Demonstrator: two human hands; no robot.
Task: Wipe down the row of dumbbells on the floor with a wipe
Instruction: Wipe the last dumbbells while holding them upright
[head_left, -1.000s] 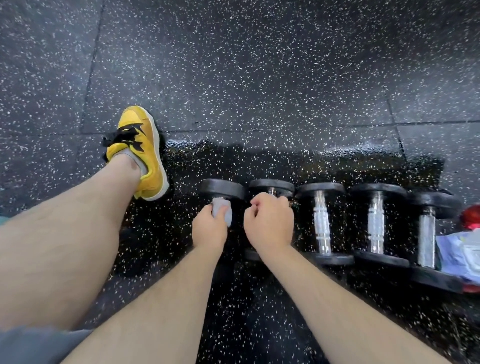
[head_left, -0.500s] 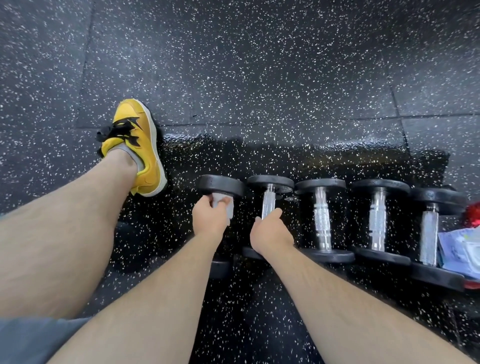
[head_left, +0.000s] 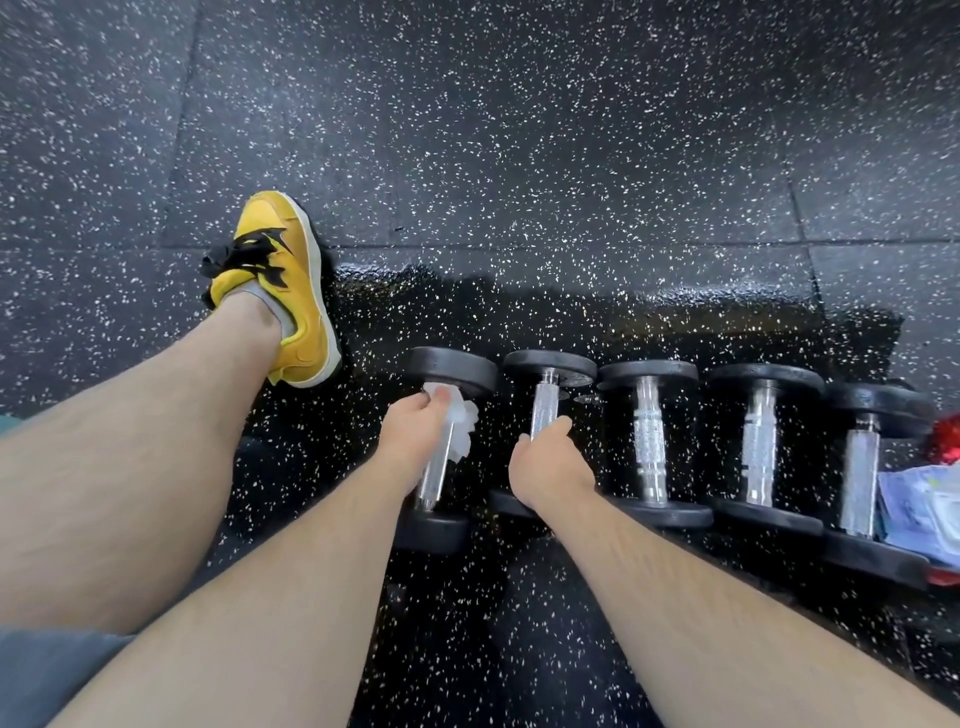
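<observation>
left hand (head_left: 413, 441) fingers still pinching wipe (head_left: 465, 423) on first dumbbell (head_left: 452, 370), right hand (head_left: 545, 467) fingers now wrapped round second dumbbell (head_left: 544, 405)

Single view — head-worn, wide-angle, aimed forward and steeply down at the speckled floor (head_left: 519, 156). Close range — the dumbbell row (head_left: 647, 441) sits just below mid-frame, right of centre.

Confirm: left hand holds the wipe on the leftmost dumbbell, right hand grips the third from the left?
No. The head view shows the right hand gripping the second dumbbell from the left, not the third. The left hand does hold the wipe on the leftmost dumbbell.
</observation>
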